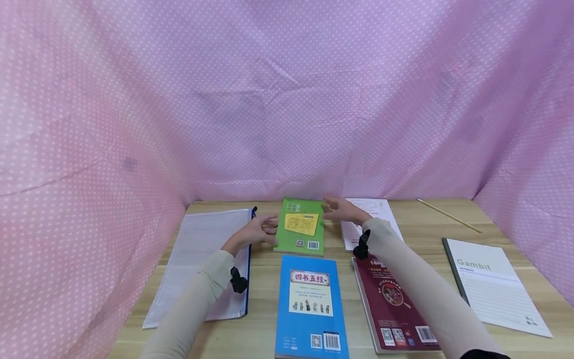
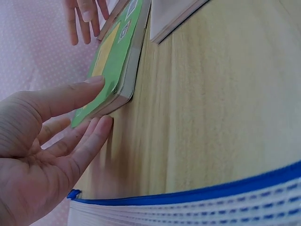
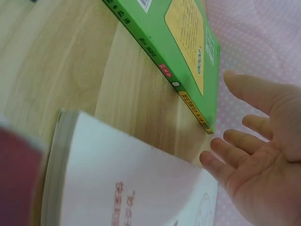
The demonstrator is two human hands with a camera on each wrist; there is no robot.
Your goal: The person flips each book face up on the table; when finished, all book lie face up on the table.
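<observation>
Green book [image 1: 300, 227] lies flat near the back of the wooden table [image 1: 264, 279], back cover up; taken as landmark.

Left hand [image 1: 256, 230]: at the green book's left edge, fingers straight and spread. In the left wrist view the thumb lies on the cover's near corner and the fingertips [image 2: 101, 125] sit at the page edge; nothing gripped. Right hand [image 1: 343, 210]: just off the book's right far corner, palm open, fingers relaxed, holding nothing; contact with the book cannot be told.

Count of books: four. One green; one blue book [image 1: 310, 304] directly in front of it; one dark red book [image 1: 389, 299] in front and to the right; one white book [image 1: 372, 219] just to its right, partly under the right forearm.

Others, one each: mesh zip pouch [image 1: 202, 259] left of the green book; lined notepad [image 1: 493, 286] far to its right; wooden stick [image 1: 448, 215] right of it, by the pink dotted cloth [image 1: 287, 99].
</observation>
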